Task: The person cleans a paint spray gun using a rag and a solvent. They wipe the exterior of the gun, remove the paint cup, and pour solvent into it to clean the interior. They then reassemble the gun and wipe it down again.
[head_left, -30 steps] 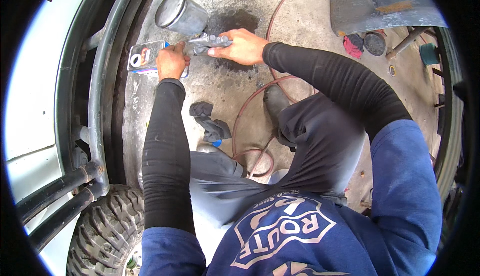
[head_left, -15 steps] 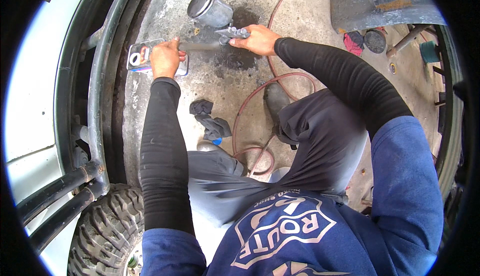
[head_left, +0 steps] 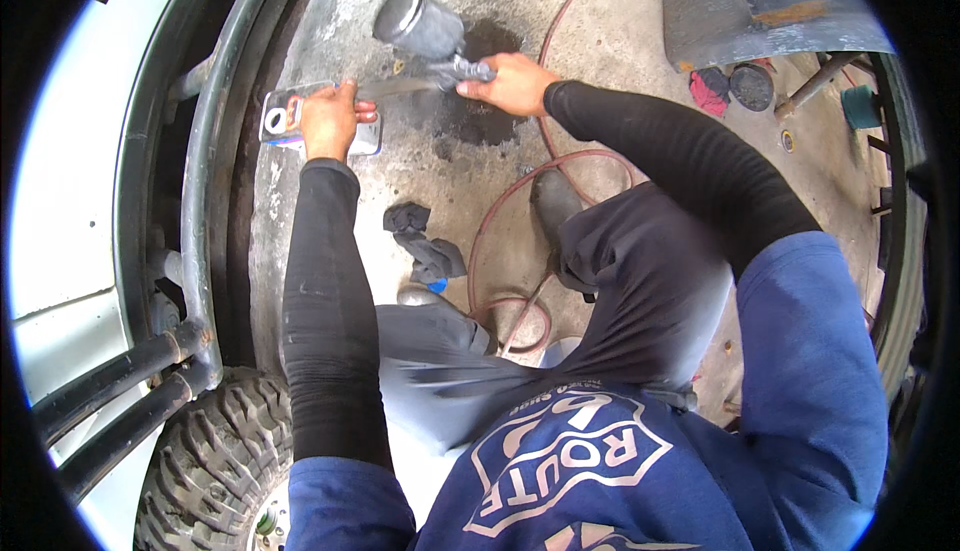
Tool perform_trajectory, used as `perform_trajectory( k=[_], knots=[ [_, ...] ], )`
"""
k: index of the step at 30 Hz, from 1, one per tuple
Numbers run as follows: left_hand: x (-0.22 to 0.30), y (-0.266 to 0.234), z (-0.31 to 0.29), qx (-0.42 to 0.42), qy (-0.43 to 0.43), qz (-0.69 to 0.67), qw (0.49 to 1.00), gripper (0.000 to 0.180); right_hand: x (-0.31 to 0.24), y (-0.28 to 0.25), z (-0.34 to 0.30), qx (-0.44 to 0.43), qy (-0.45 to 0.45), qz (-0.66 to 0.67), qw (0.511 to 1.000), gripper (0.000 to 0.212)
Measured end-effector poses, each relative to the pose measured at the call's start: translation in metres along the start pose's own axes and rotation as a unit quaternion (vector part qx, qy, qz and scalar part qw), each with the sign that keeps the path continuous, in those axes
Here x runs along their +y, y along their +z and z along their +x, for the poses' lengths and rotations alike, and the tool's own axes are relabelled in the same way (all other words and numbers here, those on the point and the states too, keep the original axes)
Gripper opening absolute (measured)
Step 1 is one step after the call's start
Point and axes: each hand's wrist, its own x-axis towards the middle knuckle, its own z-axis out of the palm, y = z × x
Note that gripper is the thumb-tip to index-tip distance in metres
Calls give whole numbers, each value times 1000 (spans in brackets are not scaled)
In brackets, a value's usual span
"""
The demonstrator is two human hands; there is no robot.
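My right hand grips the handle of a grey spray gun, its round metal cup tilted up and to the left above the concrete floor. My left hand rests on a small flat painted panel with a hole at its left end, holding it down on the floor. The gun's nozzle end sits just right of my left hand. Both arms wear black sleeves.
A red air hose loops over the stained floor by my dark boot. A dark rag lies near my knee. A vehicle's black tube bumper and knobby tyre stand at left. A grey metal sheet lies top right.
My right hand has carried the spray gun to the right and a little up. My left hand has stayed on the panel.
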Motion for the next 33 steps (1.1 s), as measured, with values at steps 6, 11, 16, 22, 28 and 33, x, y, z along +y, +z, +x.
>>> perform_trajectory(
  k=[6,11,16,22,28,33],
  knots=[
    [-2,-2,1,-13,-10,-20,1000,35,-1,-2,-1,-8,14,13,1000,58],
    [-6,-3,2,-13,11,33,999,33,5,-2,-2,6,26,84,996,58],
    [-7,-2,-1,-18,41,34,998,33,8,0,0,1,24,40,999,56],
    [-7,1,1,-28,41,5,999,33,8,-1,4,-8,24,9,1000,60],
    [-13,4,-1,-18,-2,-16,1000,29,-1,-1,7,12,59,13,998,62],
    [-16,7,0,-35,5,34,999,27,-13,-9,2,-14,37,3,999,63]
  ],
)
